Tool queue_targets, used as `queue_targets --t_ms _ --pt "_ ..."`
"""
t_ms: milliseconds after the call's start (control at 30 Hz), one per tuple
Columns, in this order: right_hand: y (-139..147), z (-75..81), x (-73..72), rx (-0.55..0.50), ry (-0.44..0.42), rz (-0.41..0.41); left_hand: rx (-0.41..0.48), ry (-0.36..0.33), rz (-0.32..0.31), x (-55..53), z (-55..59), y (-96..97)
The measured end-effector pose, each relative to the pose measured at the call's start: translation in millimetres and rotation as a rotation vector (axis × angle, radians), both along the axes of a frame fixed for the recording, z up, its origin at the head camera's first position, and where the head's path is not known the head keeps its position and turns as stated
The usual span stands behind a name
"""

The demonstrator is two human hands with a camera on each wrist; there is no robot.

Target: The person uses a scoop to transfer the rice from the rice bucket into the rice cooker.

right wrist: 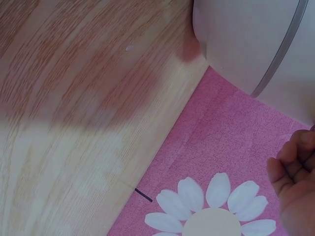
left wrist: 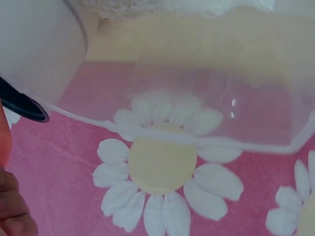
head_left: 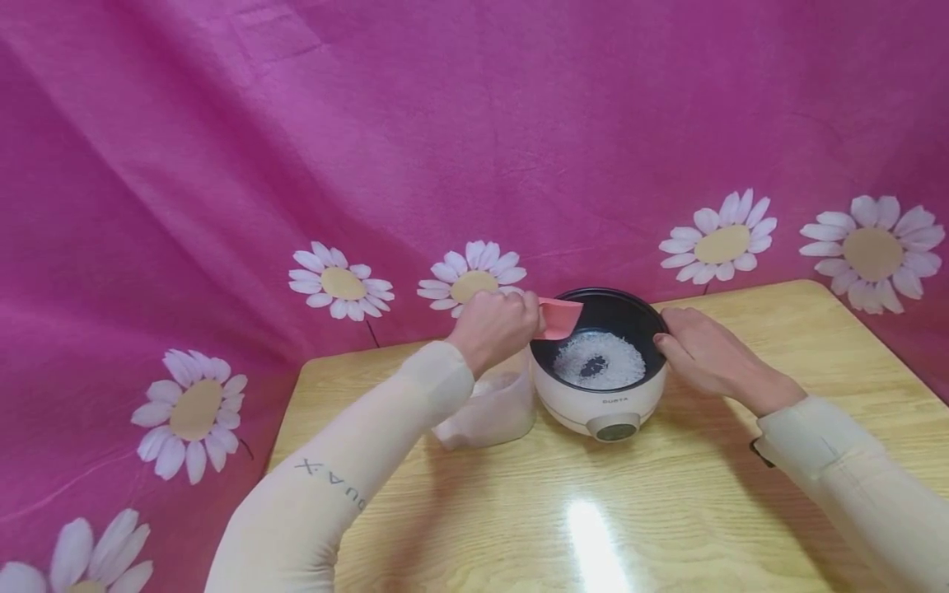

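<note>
Scoop (head_left: 561, 319) grasped in left hand's fingers (head_left: 530, 317), over left rim of pot (head_left: 563, 403) | right hand (head_left: 700, 350) grips right rim | rice (head_left: 626, 361) inside, tub (head_left: 493, 424) just left | best tipped low, slowly, pot steadied

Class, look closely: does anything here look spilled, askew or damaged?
A white speck lies on the table near the cooker, possibly a spilled grain: odd, since the visible rice sits inside the cooker and plastic container. Nothing else stands out.

Head view bright, wrist views dimmer.
Glare (head_left: 593, 543) is reflected toward the table's (head_left: 511, 519) near edge; soft shadows (head_left: 433, 502) are cast.
</note>
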State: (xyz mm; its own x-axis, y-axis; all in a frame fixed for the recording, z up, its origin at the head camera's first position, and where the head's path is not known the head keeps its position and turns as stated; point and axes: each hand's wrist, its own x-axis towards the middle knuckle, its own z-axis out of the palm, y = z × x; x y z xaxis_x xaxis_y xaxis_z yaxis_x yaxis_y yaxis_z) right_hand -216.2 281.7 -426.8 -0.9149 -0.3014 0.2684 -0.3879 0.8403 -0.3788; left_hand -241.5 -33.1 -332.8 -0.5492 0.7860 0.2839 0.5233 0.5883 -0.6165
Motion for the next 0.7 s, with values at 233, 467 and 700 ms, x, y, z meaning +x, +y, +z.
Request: queue_targets --t_ms 233,467,700 --pt "-0.8 1.1 -0.5 -0.001 -0.025 -0.002 0.024 -0.052 0.073 -0.2 6.8 -13.2" --pt "0.7 1.4 -1.0 0.009 -0.02 -0.006 0.102 -0.191 0.152 -0.2 13.2 -31.1" --pt "0.3 1.6 -0.7 0.034 0.017 -0.005 0.113 -0.303 0.224 3.8 13.8 -52.3"
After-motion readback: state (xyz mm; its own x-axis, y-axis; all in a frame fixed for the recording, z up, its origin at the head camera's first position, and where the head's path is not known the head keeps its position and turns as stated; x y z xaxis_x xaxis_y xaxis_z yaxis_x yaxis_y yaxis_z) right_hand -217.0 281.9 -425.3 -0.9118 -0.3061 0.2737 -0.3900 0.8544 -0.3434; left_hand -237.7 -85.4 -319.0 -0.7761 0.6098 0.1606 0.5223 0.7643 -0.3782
